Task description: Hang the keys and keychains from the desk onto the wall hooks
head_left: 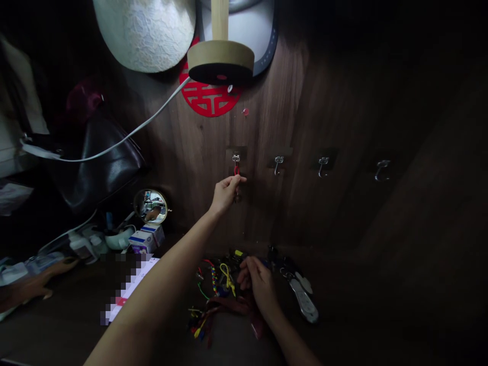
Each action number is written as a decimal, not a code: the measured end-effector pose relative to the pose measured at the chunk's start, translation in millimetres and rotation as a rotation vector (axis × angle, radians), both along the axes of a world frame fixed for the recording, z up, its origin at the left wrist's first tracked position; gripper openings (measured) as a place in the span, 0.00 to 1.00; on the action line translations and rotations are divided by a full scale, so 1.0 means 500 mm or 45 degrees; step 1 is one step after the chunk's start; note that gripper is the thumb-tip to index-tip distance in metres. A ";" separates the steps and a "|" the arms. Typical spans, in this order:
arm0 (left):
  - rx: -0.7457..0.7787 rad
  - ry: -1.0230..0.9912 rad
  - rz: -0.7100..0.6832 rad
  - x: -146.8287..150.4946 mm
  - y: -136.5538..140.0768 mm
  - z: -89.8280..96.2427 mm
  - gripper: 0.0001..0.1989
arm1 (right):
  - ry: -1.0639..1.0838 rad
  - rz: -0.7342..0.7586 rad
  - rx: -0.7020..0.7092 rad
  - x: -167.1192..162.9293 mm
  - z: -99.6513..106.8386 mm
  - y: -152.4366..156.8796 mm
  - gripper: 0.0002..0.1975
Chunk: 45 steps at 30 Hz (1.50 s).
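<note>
My left hand (226,194) pinches a red cord loop (237,170) at the leftmost metal hook (236,158) on the wood wall. A small dark item hangs below my fingers; its kind is not clear. Whether the loop sits fully on the hook, I cannot tell. Lower down, my right hand (260,284) hovers loosely curled over a pile of cords and keychains, with nothing visible in it. Among the pile are a yellow cord (227,278), a beaded multicolour strap (214,280) and a reddish strap (232,305). A silvery elongated item (305,301) lies at the right.
Further hooks (279,161) line the wall to the right. A lamp (221,57) with a white cable juts out above, near hats (147,35) and a red paper-cut (211,104). A round mirror (151,206), small boxes (147,238) and a lit screen (133,290) stand left.
</note>
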<state>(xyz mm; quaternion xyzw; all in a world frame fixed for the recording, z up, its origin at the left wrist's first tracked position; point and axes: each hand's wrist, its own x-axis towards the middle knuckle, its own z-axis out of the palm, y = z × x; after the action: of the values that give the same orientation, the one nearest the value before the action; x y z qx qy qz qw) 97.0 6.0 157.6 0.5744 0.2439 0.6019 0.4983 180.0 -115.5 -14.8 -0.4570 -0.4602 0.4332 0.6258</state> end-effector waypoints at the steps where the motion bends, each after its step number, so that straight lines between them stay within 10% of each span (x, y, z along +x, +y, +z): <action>1: -0.020 -0.013 0.010 0.002 0.003 0.000 0.14 | -0.002 -0.003 -0.004 0.000 0.000 0.001 0.23; 17: -0.181 -0.161 0.012 -0.005 0.038 -0.087 0.15 | -0.078 0.001 0.000 0.003 -0.011 0.007 0.23; 45: -0.365 0.159 0.063 -0.182 -0.102 -0.288 0.16 | -0.318 -0.019 -0.005 0.005 -0.027 0.009 0.24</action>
<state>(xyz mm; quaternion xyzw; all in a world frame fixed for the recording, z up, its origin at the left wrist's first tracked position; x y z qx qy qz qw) 6.0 -45.0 13.8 0.5275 0.3719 0.5362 0.5440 182.7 -111.2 -28.3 -0.5121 -0.5303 0.3694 0.5658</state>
